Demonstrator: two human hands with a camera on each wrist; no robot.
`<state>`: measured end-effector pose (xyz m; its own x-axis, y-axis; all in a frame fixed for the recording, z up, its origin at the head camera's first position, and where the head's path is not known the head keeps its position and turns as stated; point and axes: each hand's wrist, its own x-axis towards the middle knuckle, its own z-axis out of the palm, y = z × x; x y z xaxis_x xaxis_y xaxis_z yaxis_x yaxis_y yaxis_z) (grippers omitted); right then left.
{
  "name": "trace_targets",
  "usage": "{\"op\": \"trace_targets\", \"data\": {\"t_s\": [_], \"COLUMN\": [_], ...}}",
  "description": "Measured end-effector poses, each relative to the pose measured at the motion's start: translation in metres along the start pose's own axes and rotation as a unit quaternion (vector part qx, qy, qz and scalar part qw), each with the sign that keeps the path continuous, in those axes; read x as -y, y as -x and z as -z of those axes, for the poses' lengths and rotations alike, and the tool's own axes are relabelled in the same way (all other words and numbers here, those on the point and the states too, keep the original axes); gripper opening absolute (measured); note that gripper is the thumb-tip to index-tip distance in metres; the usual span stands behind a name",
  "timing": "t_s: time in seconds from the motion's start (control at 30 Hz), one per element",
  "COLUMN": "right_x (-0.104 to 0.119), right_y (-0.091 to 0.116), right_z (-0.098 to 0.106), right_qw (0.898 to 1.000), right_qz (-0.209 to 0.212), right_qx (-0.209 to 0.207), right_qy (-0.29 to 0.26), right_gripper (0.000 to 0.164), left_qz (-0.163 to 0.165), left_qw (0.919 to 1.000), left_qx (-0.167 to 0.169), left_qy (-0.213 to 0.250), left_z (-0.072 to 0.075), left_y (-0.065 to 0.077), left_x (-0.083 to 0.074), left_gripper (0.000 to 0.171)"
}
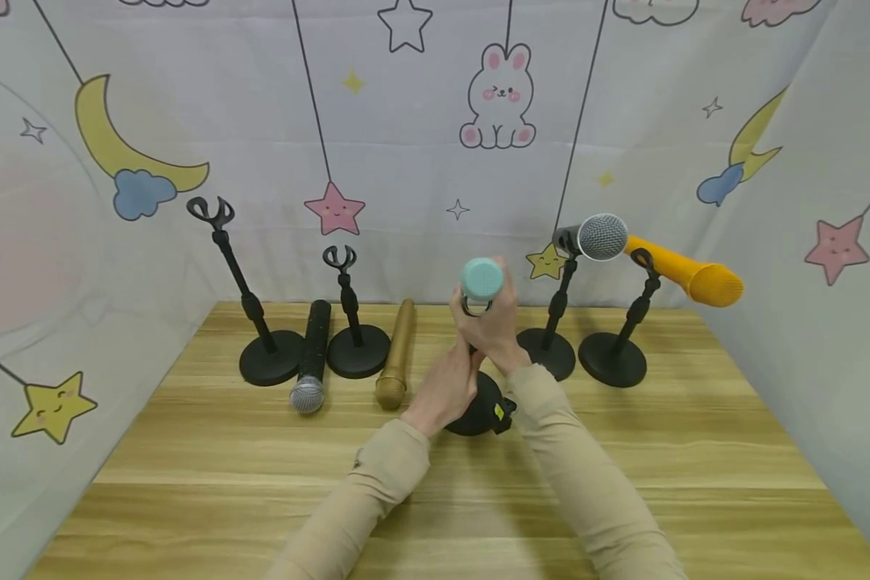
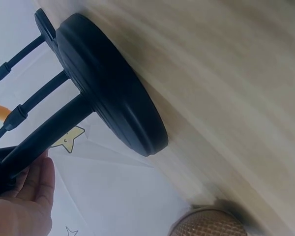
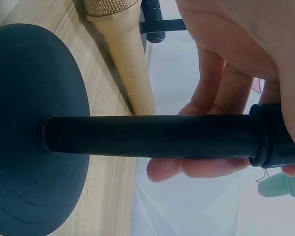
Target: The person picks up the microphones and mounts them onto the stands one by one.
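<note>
In the head view, my left hand [image 1: 445, 388] grips the pole of a black microphone stand; the left wrist view shows fingers behind the pole [image 2: 54, 130]. In the right wrist view, fingers [image 3: 211, 167] curl round this pole just below its collar [image 3: 265, 135]. Higher up, my right hand [image 1: 495, 326] holds a mint-green microphone [image 1: 482, 279] at the stand's top, fingers either side of its head. Part of the black clip shows under the head; the microphone's handle is hidden behind the hands. The stand's round base [image 1: 471, 415] is partly covered by the forearms.
Left of the hands are a gold microphone [image 1: 395, 362], a black microphone [image 1: 312, 354] and two bare stands [image 1: 355, 350] [image 1: 268, 354]. To the right, one stand [image 1: 551, 350] bears a silver-headed microphone [image 1: 600, 238], another [image 1: 616, 358] an orange one [image 1: 685, 270]. A printed cloth [image 1: 261, 97] hangs behind.
</note>
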<state>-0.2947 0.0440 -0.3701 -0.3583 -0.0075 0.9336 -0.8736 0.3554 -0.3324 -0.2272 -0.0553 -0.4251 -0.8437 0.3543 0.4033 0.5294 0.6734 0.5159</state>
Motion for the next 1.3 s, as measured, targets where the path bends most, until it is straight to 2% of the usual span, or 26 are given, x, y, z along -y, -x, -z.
{"op": "trace_targets", "data": {"t_s": [0.37, 0.57, 1.3], "right_x": [-0.0021, -0.0027, -0.0026], "right_y": [-0.0012, -0.0028, -0.0056], "right_z": [-0.0013, -0.0008, 0.0022], "right_qw": [0.999, 0.999, 0.999], "right_qz": [0.027, 0.031, 0.044], "right_qx": [0.002, 0.007, 0.013], "right_qy": [-0.026, -0.023, -0.017], "right_gripper": [0.032, 0.033, 0.029], "left_qz": [-0.004, -0.004, 0.001], "left_qw": [0.9999, 0.9998, 0.9996], "left_qx": [-0.013, -0.021, -0.027], "left_qy": [0.006, 0.003, -0.003], "left_z": [-0.0009, -0.0014, -0.003], "left_y": [0.0017, 0.0005, -0.0002], "left_x": [0.0003, 0.0, -0.0021], "left_gripper": [0.041, 0.034, 0.038]}}
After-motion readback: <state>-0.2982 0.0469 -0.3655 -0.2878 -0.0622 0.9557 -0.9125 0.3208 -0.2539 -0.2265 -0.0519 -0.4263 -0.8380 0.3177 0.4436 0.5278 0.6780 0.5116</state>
